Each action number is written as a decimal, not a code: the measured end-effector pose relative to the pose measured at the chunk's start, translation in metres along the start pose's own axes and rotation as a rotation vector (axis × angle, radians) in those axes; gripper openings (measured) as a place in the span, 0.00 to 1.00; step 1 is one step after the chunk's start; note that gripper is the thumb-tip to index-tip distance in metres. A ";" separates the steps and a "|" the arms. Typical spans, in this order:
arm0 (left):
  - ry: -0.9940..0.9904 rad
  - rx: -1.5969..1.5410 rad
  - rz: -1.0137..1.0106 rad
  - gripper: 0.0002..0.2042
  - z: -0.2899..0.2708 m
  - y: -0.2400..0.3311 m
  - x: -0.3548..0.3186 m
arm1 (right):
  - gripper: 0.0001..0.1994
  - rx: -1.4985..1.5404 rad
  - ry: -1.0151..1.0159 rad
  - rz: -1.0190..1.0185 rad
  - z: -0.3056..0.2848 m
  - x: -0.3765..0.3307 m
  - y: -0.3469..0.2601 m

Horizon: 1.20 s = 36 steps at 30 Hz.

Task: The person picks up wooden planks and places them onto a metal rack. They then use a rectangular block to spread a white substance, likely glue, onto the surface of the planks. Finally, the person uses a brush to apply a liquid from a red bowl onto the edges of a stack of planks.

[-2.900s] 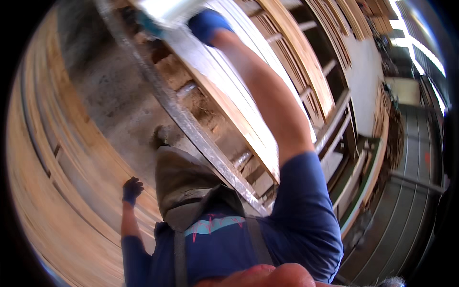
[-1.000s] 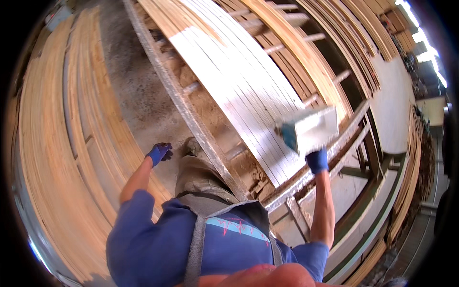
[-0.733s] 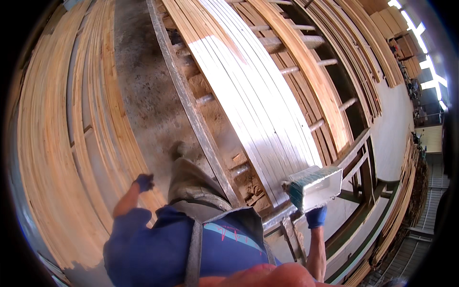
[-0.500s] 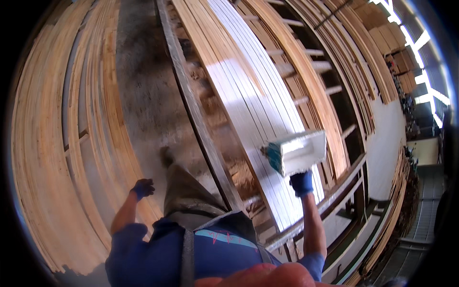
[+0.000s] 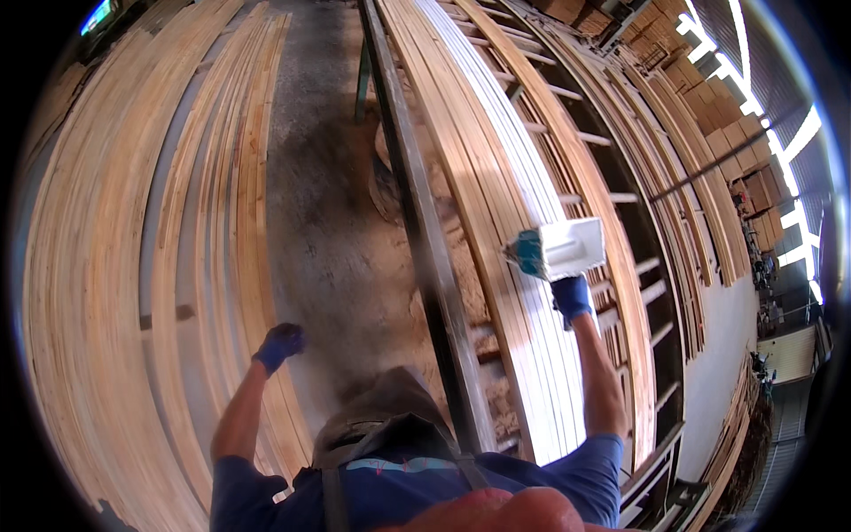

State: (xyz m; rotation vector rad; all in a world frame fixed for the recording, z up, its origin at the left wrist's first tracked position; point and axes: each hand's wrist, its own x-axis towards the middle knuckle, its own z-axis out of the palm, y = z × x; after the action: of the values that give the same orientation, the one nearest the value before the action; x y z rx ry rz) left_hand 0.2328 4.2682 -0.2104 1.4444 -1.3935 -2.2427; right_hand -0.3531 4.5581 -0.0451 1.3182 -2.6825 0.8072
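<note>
My right hand (image 5: pixel 570 297), in a blue glove, is closed round the underside of a white box-shaped applicator (image 5: pixel 572 246) with a teal end on its left. The tool is over a row of long narrow boards (image 5: pixel 461 168) laid side by side on a rack. Bare wood shows along the row's left side, while a white strip (image 5: pixel 505 106) runs along its right. Whether the tool touches the boards cannot be made out. My left hand (image 5: pixel 284 344), also gloved in blue, hangs loosely curled with nothing in it, above the floor beside the left-hand boards.
A dark metal rail (image 5: pixel 417 204) runs along the rack's left side. Long planks (image 5: pixel 97 266) lie at the left, beyond a strip of concrete floor (image 5: pixel 310 168). To the right are rack rungs (image 5: pixel 638 199), more planks (image 5: pixel 683 186) and stacked boxes (image 5: pixel 700 93).
My body has moved along the rack, and the scene has shifted in view. My right hand still holds the applicator over the boards. My left hand has swung forward.
</note>
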 end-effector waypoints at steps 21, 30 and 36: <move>0.395 -0.162 -0.847 0.19 -0.290 0.222 0.350 | 0.17 -0.362 -0.338 -0.036 0.330 0.805 -0.191; 0.270 -0.183 -0.164 0.18 -0.385 0.577 0.629 | 0.15 -0.136 -0.312 0.033 0.457 1.151 -0.277; 0.313 -0.132 -0.019 0.13 -0.426 0.709 0.864 | 0.15 0.165 -0.335 0.321 0.590 1.397 -0.357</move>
State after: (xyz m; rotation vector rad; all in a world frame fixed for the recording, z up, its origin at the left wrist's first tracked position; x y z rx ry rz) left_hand -0.1422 3.1350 -0.2901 1.6777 -1.1188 -1.9674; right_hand -0.8670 3.0879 -0.0346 1.1567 -3.2146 0.9259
